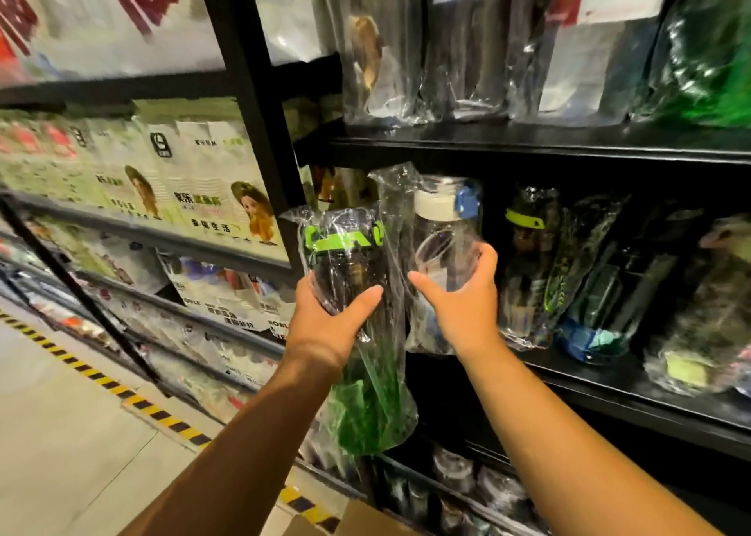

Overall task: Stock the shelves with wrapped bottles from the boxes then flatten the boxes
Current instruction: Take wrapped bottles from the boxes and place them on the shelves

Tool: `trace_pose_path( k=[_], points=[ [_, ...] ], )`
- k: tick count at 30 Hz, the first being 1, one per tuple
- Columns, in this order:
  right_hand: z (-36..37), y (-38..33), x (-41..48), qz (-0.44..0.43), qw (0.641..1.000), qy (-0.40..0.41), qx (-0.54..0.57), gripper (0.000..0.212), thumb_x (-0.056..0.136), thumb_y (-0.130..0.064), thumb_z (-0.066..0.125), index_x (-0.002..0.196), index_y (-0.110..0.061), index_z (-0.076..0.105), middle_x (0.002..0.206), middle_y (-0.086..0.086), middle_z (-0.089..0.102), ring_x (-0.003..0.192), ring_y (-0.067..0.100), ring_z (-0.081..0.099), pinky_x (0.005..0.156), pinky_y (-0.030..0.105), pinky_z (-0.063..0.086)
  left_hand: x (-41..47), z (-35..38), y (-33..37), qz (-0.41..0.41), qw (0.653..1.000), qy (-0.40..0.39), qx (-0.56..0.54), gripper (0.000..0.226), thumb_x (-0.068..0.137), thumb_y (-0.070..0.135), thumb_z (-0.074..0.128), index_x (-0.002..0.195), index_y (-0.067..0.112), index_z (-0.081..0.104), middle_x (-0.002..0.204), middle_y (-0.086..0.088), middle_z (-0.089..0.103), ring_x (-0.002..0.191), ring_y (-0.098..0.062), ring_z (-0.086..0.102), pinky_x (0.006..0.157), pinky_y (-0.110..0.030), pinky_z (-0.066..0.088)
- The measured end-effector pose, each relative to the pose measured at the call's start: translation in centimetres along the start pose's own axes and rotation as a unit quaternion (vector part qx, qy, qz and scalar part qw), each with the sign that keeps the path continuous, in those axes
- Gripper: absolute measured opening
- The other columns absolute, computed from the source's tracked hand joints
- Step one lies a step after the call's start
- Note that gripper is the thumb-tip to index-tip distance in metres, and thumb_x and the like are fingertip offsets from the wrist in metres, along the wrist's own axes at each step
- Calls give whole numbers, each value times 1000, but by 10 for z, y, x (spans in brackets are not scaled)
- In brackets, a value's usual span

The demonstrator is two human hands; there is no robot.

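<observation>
The green-lidded wrapped bottle (352, 269) is held upright before the black shelf (609, 399), the left hand's (329, 326) thumb and fingers curled round its middle. Just beside it, the outstretched right hand (463, 306) clasps a clear white-capped bottle (445, 231) at the shelf's front.

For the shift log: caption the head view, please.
Left hand holds a green-capped dark bottle in clear wrap while right hand grips a white-capped clear wrapped bottle at the black shelf.

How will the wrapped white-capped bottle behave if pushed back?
The white-capped bottle looks clear and empty, so probably light. Tall and narrow, it may tip. Its loose wrap could slip under the right hand.
</observation>
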State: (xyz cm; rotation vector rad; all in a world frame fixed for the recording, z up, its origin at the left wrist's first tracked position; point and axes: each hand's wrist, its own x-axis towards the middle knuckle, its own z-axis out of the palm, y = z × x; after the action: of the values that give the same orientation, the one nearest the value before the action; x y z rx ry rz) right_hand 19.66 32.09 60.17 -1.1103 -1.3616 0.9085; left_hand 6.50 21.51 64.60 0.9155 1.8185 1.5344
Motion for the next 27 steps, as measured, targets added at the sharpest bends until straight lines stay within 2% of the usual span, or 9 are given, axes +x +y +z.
trace_pose_path(
  k=[4,6,9,13,15,17,21,25,27],
  points=[
    [7,11,4,7,999,32,-38,93,72,-41,85,143,-19,29,134,-5,48,121,12,48,98,26,39,17,0,-5,18,999,-43,-5,72,87,20,75,146,18,33,94,30,40,84,15,50,53,6,33],
    [10,15,5,7,998,44,-53,95,72,-46,84,144,-18,28,140,-1,45,126,12,45,104,29,40,30,-3,-9,39,997,-62,-3,74,86,27,76,144,21,32,112,26,51,83,23,49,66,4,35],
    [16,19,0,18,995,60,-79,103,77,-42,80,154,-16,17,157,3,25,135,5,28,108,19,23,47,-7,-16,54,995,-89,3,101,72,59,79,152,30,24,145,13,46,130,-5,47,106,-25,37],
    [22,31,-11,20,994,64,-85,101,82,-35,77,156,-16,11,160,2,16,139,8,23,114,29,26,57,-2,-15,73,994,-83,2,109,58,74,77,148,38,28,148,9,46,133,-15,48,112,-43,41],
    [20,40,-17,17,992,59,-110,99,82,-31,78,156,-16,13,159,6,19,144,15,23,116,35,27,61,2,-16,88,993,-76,10,108,59,74,77,148,37,28,150,8,45,136,-15,46,113,-43,40],
    [17,49,-23,27,990,51,-132,98,84,-30,77,156,-15,13,157,9,22,145,21,25,112,29,26,65,5,-15,105,992,-68,21,108,62,72,77,150,35,26,153,7,42,139,-14,43,115,-42,38],
    [15,60,-23,44,987,42,-146,91,87,-40,70,156,-19,15,159,5,23,142,19,31,100,21,29,75,13,-15,128,990,-54,35,106,74,59,78,155,31,16,159,8,30,144,-12,32,117,-31,29],
    [13,69,-21,34,987,42,-151,89,86,-48,67,156,-24,18,156,1,32,138,18,39,101,27,37,87,32,-10,137,990,-34,24,110,77,49,80,158,23,9,160,5,27,141,-5,28,106,-16,20],
    [11,72,-21,36,986,37,-156,90,83,-52,67,155,-24,20,153,0,36,136,16,42,103,29,40,95,43,-12,128,991,-23,25,114,77,50,80,159,20,5,163,0,22,147,-12,23,106,-16,14]
  ],
)
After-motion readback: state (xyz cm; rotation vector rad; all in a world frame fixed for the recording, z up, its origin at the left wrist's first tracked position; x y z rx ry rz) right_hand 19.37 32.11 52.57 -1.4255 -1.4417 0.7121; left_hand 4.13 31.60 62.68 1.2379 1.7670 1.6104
